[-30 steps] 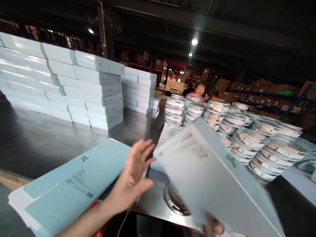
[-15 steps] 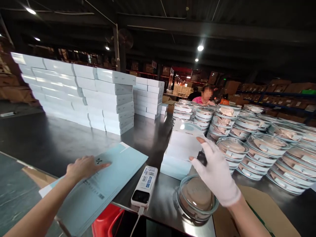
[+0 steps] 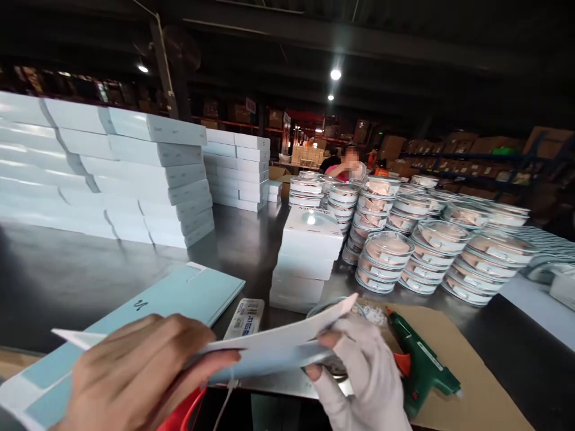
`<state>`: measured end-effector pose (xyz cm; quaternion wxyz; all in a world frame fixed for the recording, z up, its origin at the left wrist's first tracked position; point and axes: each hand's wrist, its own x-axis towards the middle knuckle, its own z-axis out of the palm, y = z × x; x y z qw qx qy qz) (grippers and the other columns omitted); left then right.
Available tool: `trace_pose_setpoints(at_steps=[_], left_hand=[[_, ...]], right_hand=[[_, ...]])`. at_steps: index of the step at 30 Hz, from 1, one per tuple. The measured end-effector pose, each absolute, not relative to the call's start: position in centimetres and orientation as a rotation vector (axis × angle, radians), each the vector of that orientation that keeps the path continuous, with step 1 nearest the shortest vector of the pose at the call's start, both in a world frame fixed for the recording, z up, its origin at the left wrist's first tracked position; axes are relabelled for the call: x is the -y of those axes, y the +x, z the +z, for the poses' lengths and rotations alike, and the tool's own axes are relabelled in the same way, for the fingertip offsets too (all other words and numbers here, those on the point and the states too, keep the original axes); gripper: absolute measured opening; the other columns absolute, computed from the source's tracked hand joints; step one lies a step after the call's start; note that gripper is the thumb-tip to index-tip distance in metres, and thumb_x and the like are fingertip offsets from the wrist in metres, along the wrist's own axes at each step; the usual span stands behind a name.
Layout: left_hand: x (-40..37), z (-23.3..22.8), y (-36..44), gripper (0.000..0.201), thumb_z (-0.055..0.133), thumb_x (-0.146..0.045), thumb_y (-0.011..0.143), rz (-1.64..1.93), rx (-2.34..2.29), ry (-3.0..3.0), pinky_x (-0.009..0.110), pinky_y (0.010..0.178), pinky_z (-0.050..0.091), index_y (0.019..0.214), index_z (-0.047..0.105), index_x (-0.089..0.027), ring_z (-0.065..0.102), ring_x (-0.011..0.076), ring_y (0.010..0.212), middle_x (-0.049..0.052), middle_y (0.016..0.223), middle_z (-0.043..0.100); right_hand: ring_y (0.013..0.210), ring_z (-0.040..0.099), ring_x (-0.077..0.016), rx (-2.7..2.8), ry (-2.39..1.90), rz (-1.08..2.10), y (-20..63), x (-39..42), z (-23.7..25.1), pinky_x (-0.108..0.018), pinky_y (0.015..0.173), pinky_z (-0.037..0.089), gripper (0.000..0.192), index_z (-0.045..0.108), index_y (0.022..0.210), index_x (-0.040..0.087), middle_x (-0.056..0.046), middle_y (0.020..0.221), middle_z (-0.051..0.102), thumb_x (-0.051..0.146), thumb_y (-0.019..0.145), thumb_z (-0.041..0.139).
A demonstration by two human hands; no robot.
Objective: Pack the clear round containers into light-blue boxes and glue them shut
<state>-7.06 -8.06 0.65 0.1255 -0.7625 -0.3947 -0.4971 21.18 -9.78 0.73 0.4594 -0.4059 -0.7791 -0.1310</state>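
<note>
A folded flat box sheet (image 3: 274,353), white and pale blue and partly blurred, is held up in front of me. My bare left hand (image 3: 135,365) grips its left part, thumb underneath and fingers on top. At its right end, my white-gloved right hand (image 3: 363,371) pinches the sheet between thumb and fingers. Beneath my left hand lies a pile of flat light-blue box sheets (image 3: 179,293) on the metal table. A round lidded glass container (image 3: 314,308) is mostly hidden behind the sheet and my right hand.
A white power bank (image 3: 246,316) with a cable lies beyond the sheet. A green glue gun (image 3: 424,356) rests on cardboard (image 3: 467,359). Small white boxes (image 3: 308,257) stand mid-table, lidded glass containers (image 3: 386,257) at right, long box stacks (image 3: 175,173) at left. A person (image 3: 350,164) is beyond.
My left hand has lifted a sheet from the pile. My right hand has left the small boxes and come down to grip the sheet's other end. The view has turned right, showing the glue gun.
</note>
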Motion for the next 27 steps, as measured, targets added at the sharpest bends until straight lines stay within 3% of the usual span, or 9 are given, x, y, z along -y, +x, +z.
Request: trace_pose_setpoints(at_steps=[4,8,11,14,16,18,21,25,27], left_hand=[[6.7,1.3,-4.4,0.027,0.056,-0.052,0.101,-1.4,1.065,-2.196,0.031,0.053,0.042,0.085,0.061,-0.031,0.06,0.0186,0.05,-0.006,0.062,0.066],[4.9,0.0,-3.4,0.026,0.048,-0.046,0.105,-1.264,1.073,-2.272,0.031,0.069,0.055,0.122,0.061,-0.031,0.073,0.0233,0.077,0.003,0.098,0.074],[5.1,-1.0,-1.7,0.088,0.069,-0.056,0.09,-1.022,1.034,-2.547,0.057,0.103,0.052,0.161,0.025,-0.031,0.058,0.0426,0.132,0.019,0.153,0.051],[5.9,-0.6,-0.1,0.153,0.094,-0.064,0.051,-0.807,1.221,-2.874,0.067,0.109,0.046,0.165,0.001,-0.022,0.041,0.0516,0.145,0.026,0.165,0.035],[6.0,0.4,0.3,0.136,0.096,-0.052,0.056,-0.69,1.316,-3.136,0.059,0.109,0.049,0.165,0.018,-0.026,0.049,0.0464,0.142,0.019,0.163,0.043],[5.4,1.2,0.1,0.09,0.086,-0.041,0.073,-0.757,1.309,-3.392,0.047,0.105,0.055,0.153,0.047,-0.03,0.065,0.0381,0.128,0.01,0.148,0.064],[4.1,0.5,-0.3,0.037,0.069,-0.046,0.089,-1.508,1.416,-3.414,0.037,0.086,0.064,0.119,0.075,-0.025,0.078,0.0305,0.097,0.004,0.108,0.083],[3.8,-3.5,0.6,0.061,0.071,-0.073,0.078,-2.261,1.646,-3.099,0.04,0.093,0.06,0.107,0.074,-0.019,0.074,0.0316,0.1,0.01,0.104,0.081],[4.4,-5.0,1.3,0.07,0.073,-0.077,0.074,-2.305,1.666,-3.131,0.043,0.098,0.057,0.113,0.071,-0.02,0.072,0.0311,0.104,0.011,0.107,0.078]], right_hand=[[0.086,0.074,-0.0214,1.684,-1.099,1.026,24.1,10.8,0.4,-0.028,0.074,0.059,0.033,0.064,0.108,0.029,-0.001,0.102,0.076,0.04,0.081,0.079],[0.092,0.073,-0.0257,1.678,-1.328,1.003,25.6,12.2,1.3,-0.035,0.085,0.06,0.036,0.079,0.11,0.025,-0.006,0.098,0.078,0.052,0.086,0.073],[0.076,0.071,-0.0205,1.771,-1.371,0.754,25.1,12.7,3.2,-0.029,0.075,0.06,0.033,0.082,0.107,0.025,-0.005,0.084,0.077,0.046,0.098,0.058],[0.07,0.072,-0.0183,1.827,-1.207,0.797,24.4,12.7,5.2,-0.024,0.066,0.059,0.03,0.08,0.1,0.024,-0.004,0.083,0.078,0.042,0.1,0.056],[0.073,0.073,-0.0175,1.892,-1.129,0.772,24.3,12.6,6.0,-0.023,0.068,0.059,0.025,0.077,0.092,0.024,-0.003,0.085,0.077,0.038,0.1,0.057],[0.081,0.073,-0.015,1.901,-1.146,0.442,24.6,12.5,6.2,-0.021,0.077,0.057,0.011,0.074,0.099,0.028,0.001,0.091,0.076,0.03,0.097,0.063],[0.128,0.06,-0.021,1.568,-1.104,-0.217,25.1,12.3,4.9,-0.031,0.111,0.045,0.043,0.06,0.132,0.034,-0.002,0.139,0.064,0.03,0.092,0.072],[0.156,0.025,-0.0307,1.564,-1.102,0.049,24.7,11.8,0.9,-0.048,0.123,0.032,0.077,0.015,0.164,0.035,-0.005,0.173,0.018,0.059,0.099,0.05],[0.158,0.019,-0.0301,1.613,-1.12,0.136,24.1,11.4,-1.0,-0.048,0.124,0.029,0.072,0.014,0.163,0.039,0.0,0.174,0.011,0.06,0.101,0.044]])
